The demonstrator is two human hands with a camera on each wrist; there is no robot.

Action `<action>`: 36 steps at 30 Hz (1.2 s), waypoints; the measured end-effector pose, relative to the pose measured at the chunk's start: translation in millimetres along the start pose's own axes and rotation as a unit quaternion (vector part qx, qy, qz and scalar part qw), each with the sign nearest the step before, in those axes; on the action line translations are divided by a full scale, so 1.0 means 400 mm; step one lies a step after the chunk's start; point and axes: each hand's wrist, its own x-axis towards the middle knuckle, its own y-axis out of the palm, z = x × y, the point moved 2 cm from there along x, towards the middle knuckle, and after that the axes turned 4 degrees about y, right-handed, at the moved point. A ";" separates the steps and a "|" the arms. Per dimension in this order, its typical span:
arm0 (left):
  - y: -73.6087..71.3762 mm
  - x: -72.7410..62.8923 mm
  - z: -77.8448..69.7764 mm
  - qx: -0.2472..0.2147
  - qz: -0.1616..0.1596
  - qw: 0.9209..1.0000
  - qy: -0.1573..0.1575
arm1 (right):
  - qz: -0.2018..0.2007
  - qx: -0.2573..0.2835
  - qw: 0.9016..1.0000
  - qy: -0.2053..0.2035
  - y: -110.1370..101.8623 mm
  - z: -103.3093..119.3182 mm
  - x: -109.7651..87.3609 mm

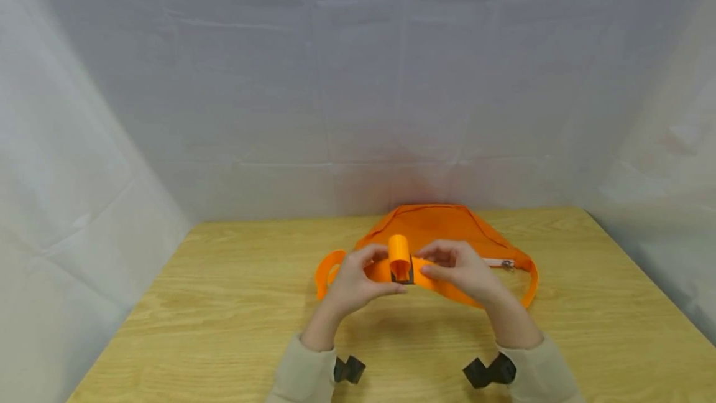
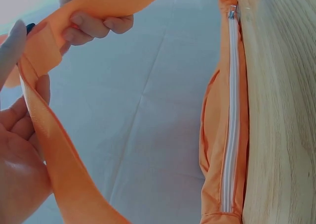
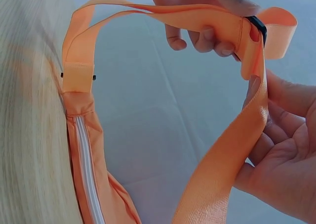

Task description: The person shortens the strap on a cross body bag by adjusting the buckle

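Note:
An orange waist bag [image 1: 431, 221] lies on the table, its orange strap [image 1: 447, 291] lifted in front of it. A black slider buckle [image 3: 258, 30] sits on the strap between the two hands. A short loop of webbing [image 1: 399, 249] stands up out of the buckle. My left hand [image 1: 352, 282] grips the strap at the buckle, thumb along the near edge and fingers at the far side. Just right of the buckle, my right hand [image 1: 461, 269] pinches the strap between thumb and fingers. In the right wrist view, webbing hides part of the right fingers.
The wooden table [image 1: 224, 328] runs back to a pale sheet wall [image 1: 358, 111]. A white zipper [image 2: 231, 120] with a metal pull crosses the bag. Strap curls [image 1: 323, 272] lie at the bag's left. Black wrist mounts [image 1: 349, 369] hang at both beige sleeves [image 1: 307, 372].

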 end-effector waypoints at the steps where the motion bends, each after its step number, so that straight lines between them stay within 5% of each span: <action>1: 0.001 0.000 0.000 -0.003 0.000 1.000 0.000 | -0.001 0.000 1.000 -0.001 0.001 0.000 0.000; 22: 0.008 -0.003 -0.001 0.024 0.010 1.000 -0.002 | 0.018 0.001 1.000 0.010 0.009 -0.006 0.001; 36: 0.007 0.004 0.007 0.055 -0.007 0.998 0.004 | 0.045 -0.091 0.994 -0.029 0.023 -0.007 0.009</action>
